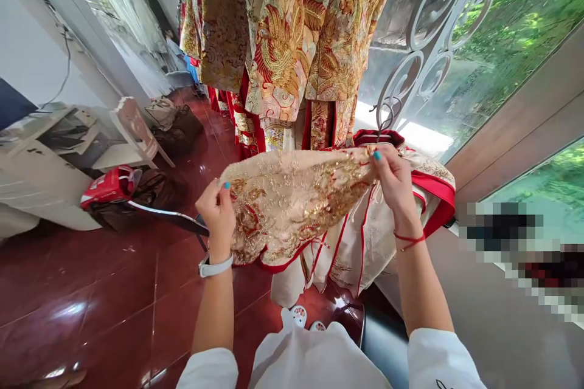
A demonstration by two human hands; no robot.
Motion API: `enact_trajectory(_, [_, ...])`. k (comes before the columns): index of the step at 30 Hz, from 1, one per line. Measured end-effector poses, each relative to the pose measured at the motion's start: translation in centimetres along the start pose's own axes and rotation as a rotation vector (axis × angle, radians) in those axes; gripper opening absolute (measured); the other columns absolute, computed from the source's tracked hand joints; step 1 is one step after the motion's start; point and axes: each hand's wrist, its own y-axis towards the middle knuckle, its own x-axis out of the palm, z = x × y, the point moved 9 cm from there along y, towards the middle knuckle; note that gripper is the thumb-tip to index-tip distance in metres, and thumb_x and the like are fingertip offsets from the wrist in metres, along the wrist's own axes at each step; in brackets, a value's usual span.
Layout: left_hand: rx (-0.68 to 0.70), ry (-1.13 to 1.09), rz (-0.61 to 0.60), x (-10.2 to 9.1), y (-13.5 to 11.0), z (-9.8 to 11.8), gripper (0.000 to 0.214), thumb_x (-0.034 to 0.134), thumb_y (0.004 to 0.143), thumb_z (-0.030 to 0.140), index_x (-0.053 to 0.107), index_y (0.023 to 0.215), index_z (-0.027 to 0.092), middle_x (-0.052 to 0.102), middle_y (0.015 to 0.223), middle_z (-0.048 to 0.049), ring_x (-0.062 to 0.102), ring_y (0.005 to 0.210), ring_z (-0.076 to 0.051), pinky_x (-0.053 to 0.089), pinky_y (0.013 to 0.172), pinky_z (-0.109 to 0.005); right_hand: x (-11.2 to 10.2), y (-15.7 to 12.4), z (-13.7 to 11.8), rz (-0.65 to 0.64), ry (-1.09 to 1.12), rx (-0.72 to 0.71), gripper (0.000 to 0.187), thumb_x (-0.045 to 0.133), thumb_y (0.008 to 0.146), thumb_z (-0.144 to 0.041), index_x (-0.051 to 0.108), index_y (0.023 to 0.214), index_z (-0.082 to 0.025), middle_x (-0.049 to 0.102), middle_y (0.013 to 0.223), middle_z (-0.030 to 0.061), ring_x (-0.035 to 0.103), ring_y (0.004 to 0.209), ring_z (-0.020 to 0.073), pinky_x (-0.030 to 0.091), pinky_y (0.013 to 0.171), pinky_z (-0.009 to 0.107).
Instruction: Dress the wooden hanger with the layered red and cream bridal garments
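Between my hands stretches a cream embroidered garment (287, 200) with gold beadwork and a red lower edge. My left hand (216, 213) pinches its left upper edge, thumb on top. At the other end, my right hand (393, 179) grips the upper right corner between thumb and fingers. Below and behind it, a cream garment with red piping (374, 237) hangs in folds, with a dark hanger hook (379, 118) above its red collar. Whether the two pieces are joined is hidden.
Gold and red embroidered garments (283, 42) hang just ahead. A window with white scroll ironwork (410, 67) is on the right. To the left are a white chair (137, 134), a red bag (109, 185) and a curved metal bar (168, 213) above the red tiled floor (118, 292).
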Motion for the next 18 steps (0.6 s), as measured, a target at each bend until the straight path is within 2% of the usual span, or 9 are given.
enact_trajectory(2, [-0.108,0.025,-0.229,3.3,-2.0,-3.0,0.03,0.049,0.086,0.039,0.051,0.062,0.02,0.051,0.062,0.0009,0.043,0.061,-0.014,0.034,0.062,-0.027,0.6,-2.0,2.1,-0.039,-0.025,0.1,0.041,0.053,0.09,-0.06,0.064,0.079,-0.022,0.059,0.074,0.0036,0.055,0.078,0.0206,0.045,0.071,0.033])
enact_trajectory(4, [-0.26,-0.002,-0.451,6.9,-5.0,-6.5,0.031,0.05,0.081,0.043,0.051,0.06,0.02,0.052,0.059,0.0007,0.043,0.059,-0.015,0.036,0.062,-0.028,2.1,-3.9,4.0,-0.08,-0.016,0.187,0.043,0.052,0.088,-0.061,0.063,0.077,-0.021,0.059,0.073,0.0037,0.053,0.074,0.0205,0.044,0.07,0.033])
enact_trajectory(6, [-0.373,-0.095,-0.526,9.0,-7.2,-8.8,0.035,0.05,0.08,0.049,0.054,0.061,0.02,0.055,0.06,-0.0004,0.047,0.062,-0.017,0.04,0.065,-0.029,3.9,-5.0,4.6,-0.112,0.007,0.21,0.044,0.049,0.089,-0.062,0.062,0.079,-0.021,0.061,0.076,0.0047,0.053,0.075,0.0209,0.044,0.072,0.034])
enact_trajectory(9, [-0.449,-0.25,-0.467,9.2,-7.6,-9.8,0.043,0.051,0.08,0.058,0.065,0.074,0.017,0.066,0.072,-0.0038,0.056,0.074,-0.021,0.045,0.073,-0.031,5.7,-4.8,3.9,-0.139,0.086,0.228,0.045,0.048,0.088,-0.064,0.056,0.074,-0.022,0.055,0.071,0.002,0.048,0.07,0.0184,0.04,0.067,0.031])
enact_trajectory(12, [-0.513,-0.299,-0.446,7.6,-5.8,-9.8,0.053,0.056,0.078,0.065,0.07,0.084,0.014,0.07,0.081,-0.007,0.061,0.078,-0.023,0.049,0.075,-0.033,7.8,-3.1,2.5,-0.238,0.229,0.343,0.047,0.053,0.085,-0.066,0.045,0.067,-0.023,0.044,0.062,-0.003,0.039,0.06,0.0139,0.034,0.058,0.028])
enact_trajectory(13, [-0.541,-0.327,-0.502,7.3,-5.2,-9.7,0.057,0.056,0.078,0.067,0.072,0.09,0.014,0.072,0.085,-0.0085,0.062,0.08,-0.024,0.05,0.074,-0.033,8.7,-2.3,1.9,-0.281,0.282,0.389,0.047,0.055,0.084,-0.064,0.043,0.065,-0.023,0.041,0.061,-0.004,0.037,0.058,0.0127,0.032,0.056,0.027])
enact_trajectory(15, [-0.602,-0.409,-0.725,7.8,-4.9,-9.0,0.063,0.055,0.079,0.069,0.073,0.108,0.016,0.074,0.097,-0.011,0.066,0.083,-0.025,0.053,0.074,-0.035,11.0,-0.6,0.4,-0.382,0.366,0.455,0.044,0.056,0.086,-0.057,0.04,0.064,-0.023,0.04,0.06,-0.005,0.035,0.055,0.0111,0.03,0.053,0.026])
enact_trajectory(17, [-0.594,-0.454,-0.935,8.7,-5.2,-7.6,0.065,0.06,0.078,0.068,0.069,0.123,0.022,0.075,0.105,-0.0116,0.068,0.086,-0.026,0.056,0.075,-0.037,13.6,1.0,-1.2,-0.483,0.4,0.474,0.04,0.055,0.091,-0.047,0.039,0.063,-0.023,0.038,0.059,-0.0056,0.032,0.052,0.0101,0.027,0.052,0.026])
enact_trajectory(18, [-0.548,-0.437,-0.953,9.0,-5.0,-7.1,0.066,0.065,0.074,0.066,0.069,0.125,0.023,0.075,0.105,-0.0113,0.069,0.088,-0.027,0.057,0.077,-0.038,15.0,1.7,-2.1,-0.528,0.399,0.465,0.039,0.053,0.094,-0.042,0.038,0.063,-0.023,0.036,0.058,-0.0058,0.031,0.051,0.0099,0.027,0.051,0.026])
